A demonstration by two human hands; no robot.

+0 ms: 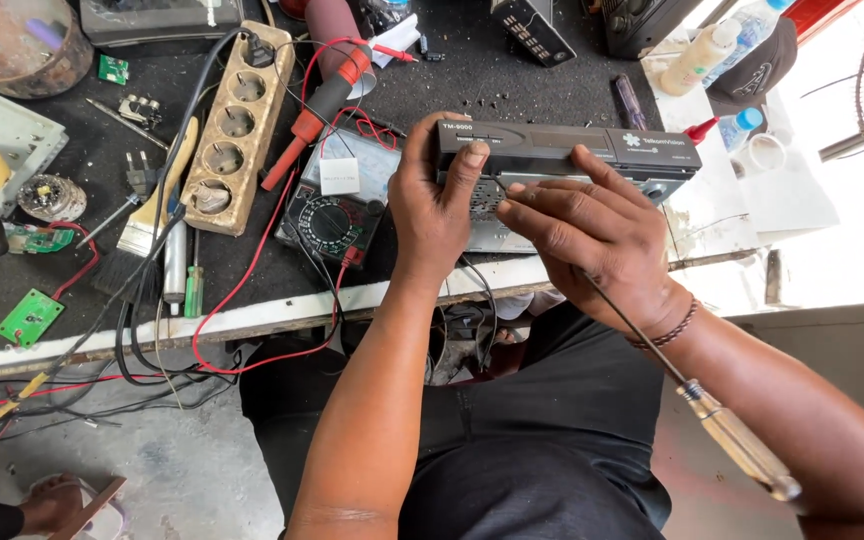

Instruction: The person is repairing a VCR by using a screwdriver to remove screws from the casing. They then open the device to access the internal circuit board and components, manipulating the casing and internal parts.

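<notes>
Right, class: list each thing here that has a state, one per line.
set-top box: tipped on edge, gripped
left hand: holding box
right hand: holding screwdriver shaft
screwdriver: tip against box
power strip: one plug in
multimeter: probes lying across it

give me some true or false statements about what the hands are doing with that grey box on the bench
1. The left hand grips the left end of the grey set-top box. True.
2. The right hand holds a soldering iron. False: it holds a long screwdriver with a clear amber handle, the shaft running up between the fingers toward the box.
3. A multimeter with red leads lies just left of the box. True.
4. The beige power strip rests on top of the box. False: it lies apart on the black bench, further left.
5. A paintbrush lies beside the power strip. True.
</notes>
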